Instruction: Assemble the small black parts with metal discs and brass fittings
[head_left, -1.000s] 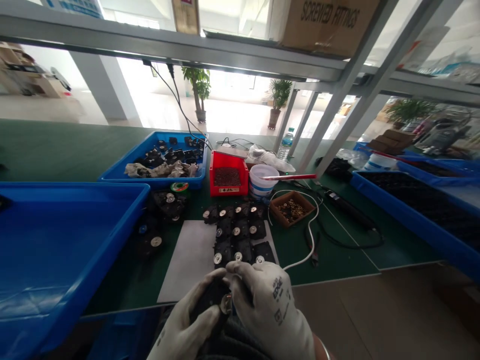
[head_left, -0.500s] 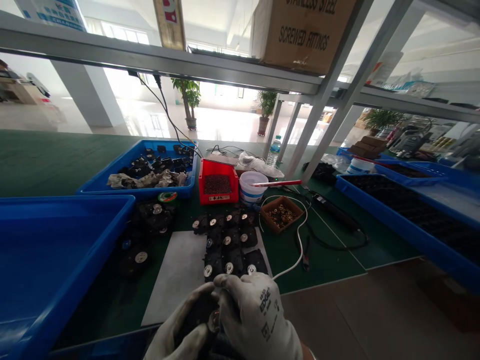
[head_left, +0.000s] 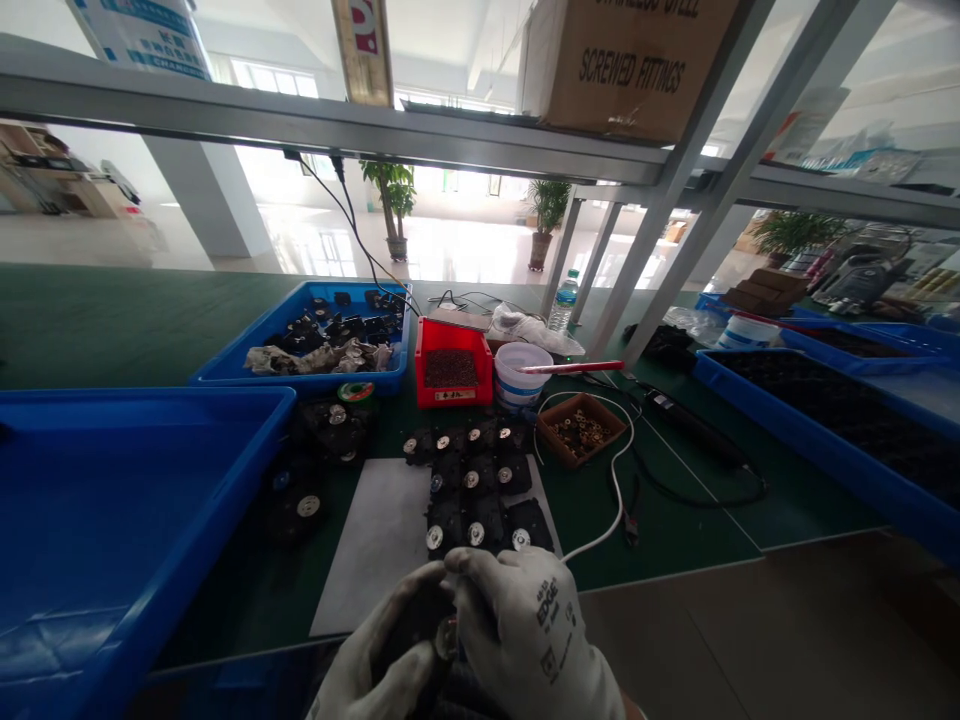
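My left hand (head_left: pixel 382 650), in a grey-white work glove, is wrapped round a dark part with a shiny round metal piece (head_left: pixel 448 638). My right hand (head_left: pixel 517 625), gloved alike, is closed at that part, thumb and fingertips bent together against its upper side. Whatever the right fingertips pinch is hidden behind the glove. Just beyond the hands, rows of black plastic parts with silver discs (head_left: pixel 476 533) lie on a white sheet (head_left: pixel 367 560). More of these black parts (head_left: pixel 307 507) sit to the left on the green table.
A red bin (head_left: pixel 454 393) of small brown pieces stands beside a white tub (head_left: pixel 521 380). Right of them lie a carton of brass pieces (head_left: pixel 577 430), pliers (head_left: pixel 632 525) and a black corded tool (head_left: pixel 694 428). Blue trays (head_left: pixel 247 400) flank both sides; a metal shelf (head_left: pixel 465 145) crosses above.
The view has turned slightly left, so everything appears shifted right. Both hands keep nearly the same hold on the dark part.
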